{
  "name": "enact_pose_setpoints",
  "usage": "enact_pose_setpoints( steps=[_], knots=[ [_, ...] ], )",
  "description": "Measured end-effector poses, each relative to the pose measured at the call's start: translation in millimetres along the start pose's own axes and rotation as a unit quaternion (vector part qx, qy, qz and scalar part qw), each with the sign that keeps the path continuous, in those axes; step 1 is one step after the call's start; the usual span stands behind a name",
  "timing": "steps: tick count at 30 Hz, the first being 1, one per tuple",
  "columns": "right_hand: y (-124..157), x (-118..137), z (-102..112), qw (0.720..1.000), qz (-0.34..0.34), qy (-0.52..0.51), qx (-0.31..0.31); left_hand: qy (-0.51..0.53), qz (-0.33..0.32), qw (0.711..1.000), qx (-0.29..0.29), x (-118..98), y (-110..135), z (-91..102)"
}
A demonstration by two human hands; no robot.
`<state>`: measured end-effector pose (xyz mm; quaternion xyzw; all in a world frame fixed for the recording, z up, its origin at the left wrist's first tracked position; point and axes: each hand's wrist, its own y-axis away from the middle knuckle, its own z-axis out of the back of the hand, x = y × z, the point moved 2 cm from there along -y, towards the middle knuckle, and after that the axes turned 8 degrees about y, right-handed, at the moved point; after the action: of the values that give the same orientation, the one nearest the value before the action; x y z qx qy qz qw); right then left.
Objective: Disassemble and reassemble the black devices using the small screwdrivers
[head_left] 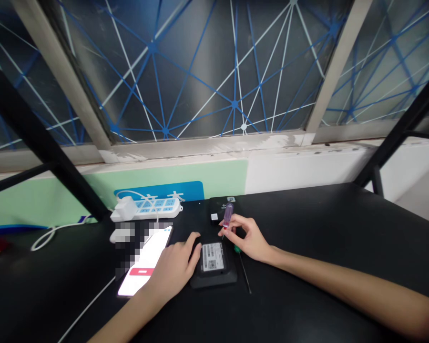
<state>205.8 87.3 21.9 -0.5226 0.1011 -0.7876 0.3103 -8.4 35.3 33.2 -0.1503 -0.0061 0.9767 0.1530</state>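
Bare forearms (318,278) flank a labelled black device (213,261)

The device sits on the black table (336,219) at lower centre of the frame, its white printed label facing up. Along its left edge lies the left hand (175,266), fingers loosely bent; whether it grips or merely rests, I cannot tell. At the device's upper right corner, the right hand (248,237) pinches a purple-handled screwdriver (228,215) between thumb and fingers, handle up and shaft down; the tip's contact is too small to tell. Just right of the device, a green-handled screwdriver (243,270) lies on the table, its handle beside the right hand. Behind it, a flat black box (216,206) lies near mid-frame. Left of centre, a phone (155,253) with a lit screen is partly hidden by the left hand; beyond it, a white power strip (159,209) holds a white plug (125,208). Patterned windows (207,71) fill the top.
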Motion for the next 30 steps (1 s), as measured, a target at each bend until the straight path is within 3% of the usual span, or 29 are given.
enact_pose_setpoints(
  steps=[23, 30],
  knots=[
    [-0.2, 2.6, 1.3, 1.0, 0.001, -0.004, -0.026, -0.007, -0.011, 1.0, -0.011, 1.2, 0.8, -2.6],
    [-2.3, -2.1, 1.5, 0.997, -0.009, 0.038, -0.07, -0.056, -0.011, 0.998, -0.017, -2.0, 3.0, -0.2]
  ],
)
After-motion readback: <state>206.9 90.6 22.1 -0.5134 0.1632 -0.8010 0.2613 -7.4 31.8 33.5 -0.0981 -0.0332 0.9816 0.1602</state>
